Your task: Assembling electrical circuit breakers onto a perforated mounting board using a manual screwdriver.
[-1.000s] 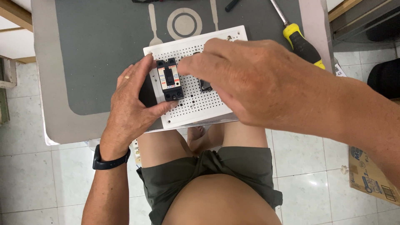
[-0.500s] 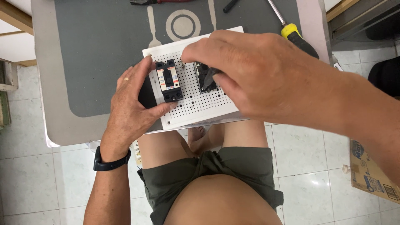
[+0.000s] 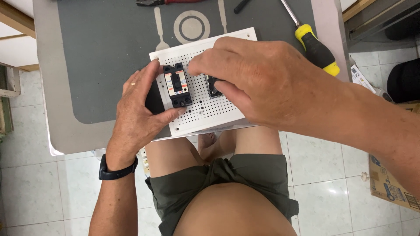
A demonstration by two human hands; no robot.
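A white perforated board (image 3: 205, 109) lies at the table's near edge, over my lap. A black breaker-like block (image 3: 177, 85) with a white and orange label sits on its left part. My left hand (image 3: 138, 109) wraps the board's left edge, thumb and forefinger touching that block. My right hand (image 3: 258, 83) reaches in from the right and pinches a second small black part (image 3: 213, 85) on the board's middle; my fingers hide most of it.
A grey mat (image 3: 105, 52) with a printed plate, fork and knife covers the table. A yellow and black screwdriver (image 3: 315, 43) lies at the right, red-handled pliers (image 3: 159, 2) at the top edge. A cardboard box (image 3: 391, 185) sits on the tiled floor at the right.
My right hand has moved right, off the labelled block, onto the second black part. The left hand keeps its hold on the board's edge.
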